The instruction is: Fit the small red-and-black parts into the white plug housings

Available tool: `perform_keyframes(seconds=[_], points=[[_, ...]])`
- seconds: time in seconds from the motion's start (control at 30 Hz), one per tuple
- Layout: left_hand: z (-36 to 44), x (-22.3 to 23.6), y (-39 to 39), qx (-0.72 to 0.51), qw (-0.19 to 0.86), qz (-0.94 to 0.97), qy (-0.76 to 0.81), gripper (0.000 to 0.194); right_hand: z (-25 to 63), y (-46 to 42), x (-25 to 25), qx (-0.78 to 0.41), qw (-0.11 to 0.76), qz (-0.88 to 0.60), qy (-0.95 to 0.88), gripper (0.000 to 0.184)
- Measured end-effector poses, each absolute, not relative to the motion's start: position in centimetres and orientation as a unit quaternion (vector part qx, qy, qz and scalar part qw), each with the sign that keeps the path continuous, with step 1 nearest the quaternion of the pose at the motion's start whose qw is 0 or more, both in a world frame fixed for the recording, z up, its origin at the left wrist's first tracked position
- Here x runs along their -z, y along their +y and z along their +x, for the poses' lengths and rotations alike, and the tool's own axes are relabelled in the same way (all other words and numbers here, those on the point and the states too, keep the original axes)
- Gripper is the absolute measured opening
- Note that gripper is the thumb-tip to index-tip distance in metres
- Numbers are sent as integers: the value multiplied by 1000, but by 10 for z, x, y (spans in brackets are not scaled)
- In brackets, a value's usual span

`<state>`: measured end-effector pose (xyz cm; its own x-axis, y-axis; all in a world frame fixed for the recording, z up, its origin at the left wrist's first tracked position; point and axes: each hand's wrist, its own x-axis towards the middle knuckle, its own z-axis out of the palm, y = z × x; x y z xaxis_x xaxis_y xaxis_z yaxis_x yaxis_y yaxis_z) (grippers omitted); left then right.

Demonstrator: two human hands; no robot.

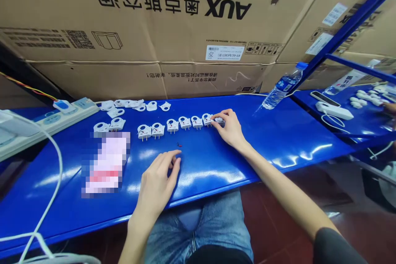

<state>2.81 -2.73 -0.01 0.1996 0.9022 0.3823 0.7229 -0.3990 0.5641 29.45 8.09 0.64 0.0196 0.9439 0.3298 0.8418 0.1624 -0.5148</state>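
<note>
A row of several white two-pin plugs (172,125) lies across the blue table (198,165), pins toward me. My right hand (227,128) pinches the end plug (219,121) at the row's right end with its fingertips. My left hand (157,181) rests on the tabletop with curled fingers and holds nothing. Nearest to its fingertips lies a tiny red and black part (178,145). Several loose white plug shells (133,104) are heaped at the far left of the table, behind two more plugs (117,123).
A power strip (49,126) and white cable lie at the left, beside a pixelated packet (105,164). A water bottle (283,86) lies at the back. Cardboard boxes (123,20) stand behind. On a neighbouring blue bench, another person's hand (390,108) is near more white parts (363,97).
</note>
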Motion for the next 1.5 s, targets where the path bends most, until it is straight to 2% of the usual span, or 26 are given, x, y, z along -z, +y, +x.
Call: perform_keyframes(seconds=[0.2,0.53,0.77,0.9,1.03,1.17,1.33,1.5], points=[[27,0,-27,-339,135,764,531,29,292,81,1,-76,276,-656,-698,17],[25,1,-27,-337,108,753,555,26,323,72,-7,0,283,-643,-712,32],[25,3,-26,-291,75,749,590,26,335,67,-3,27,191,-624,-757,31],[25,6,-25,-259,52,765,588,37,333,58,-4,19,213,-634,-743,25],[25,12,-20,-241,11,781,576,46,318,28,0,7,282,-630,-723,20],[27,14,-16,-222,-18,798,559,51,285,-13,5,-68,349,-589,-726,14],[27,11,-19,-237,-8,790,566,45,245,-37,-1,-154,361,-552,-735,14],[26,7,-23,-275,22,765,582,35,230,-35,-5,-182,342,-542,-746,15]])
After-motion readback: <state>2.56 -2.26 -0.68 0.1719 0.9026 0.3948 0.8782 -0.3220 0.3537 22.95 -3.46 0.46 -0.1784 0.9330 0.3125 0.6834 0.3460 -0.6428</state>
